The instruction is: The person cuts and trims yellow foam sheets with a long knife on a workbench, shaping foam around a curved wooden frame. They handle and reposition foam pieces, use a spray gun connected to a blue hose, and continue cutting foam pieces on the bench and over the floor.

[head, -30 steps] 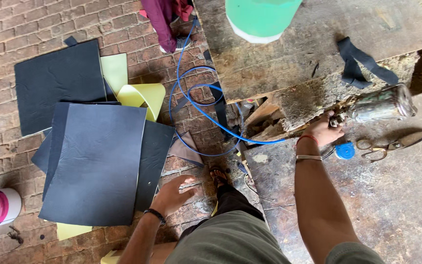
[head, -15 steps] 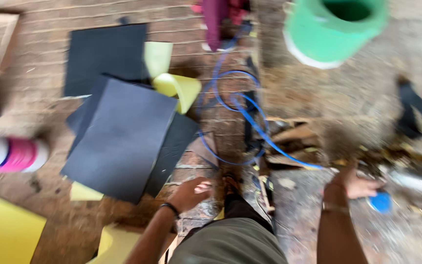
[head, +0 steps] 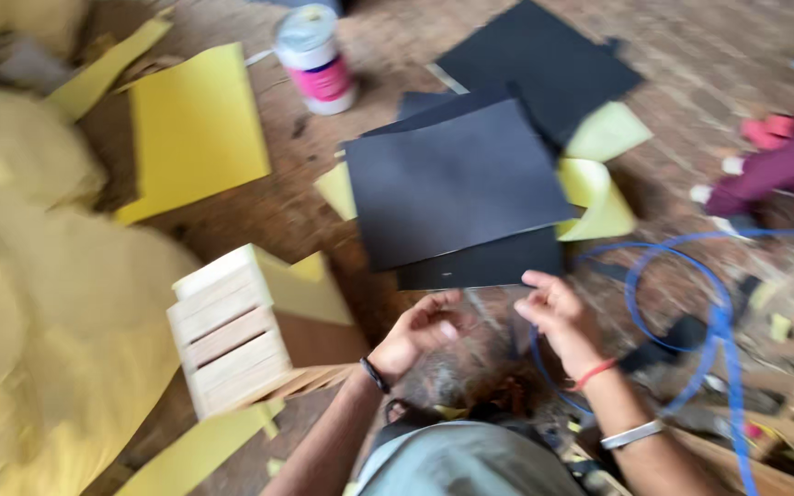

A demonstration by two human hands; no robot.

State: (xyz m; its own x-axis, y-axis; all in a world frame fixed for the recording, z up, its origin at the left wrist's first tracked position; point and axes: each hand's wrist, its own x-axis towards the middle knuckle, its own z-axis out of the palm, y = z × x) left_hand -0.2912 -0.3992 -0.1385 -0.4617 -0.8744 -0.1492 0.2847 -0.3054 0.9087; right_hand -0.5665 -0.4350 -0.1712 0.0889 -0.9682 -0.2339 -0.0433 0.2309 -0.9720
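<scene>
Both hands, left hand [head: 425,332] loosely curled and right hand [head: 558,312] spread, hover empty just below thin, floppy-looking black sheets [head: 452,188], likely best lifted by their near edge

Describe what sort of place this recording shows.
Probably an informal craft workshop with work done on the floor: a worn brick floor strewn with black rectangular sheets, yellow sheet material and a loose blue hose.
</scene>
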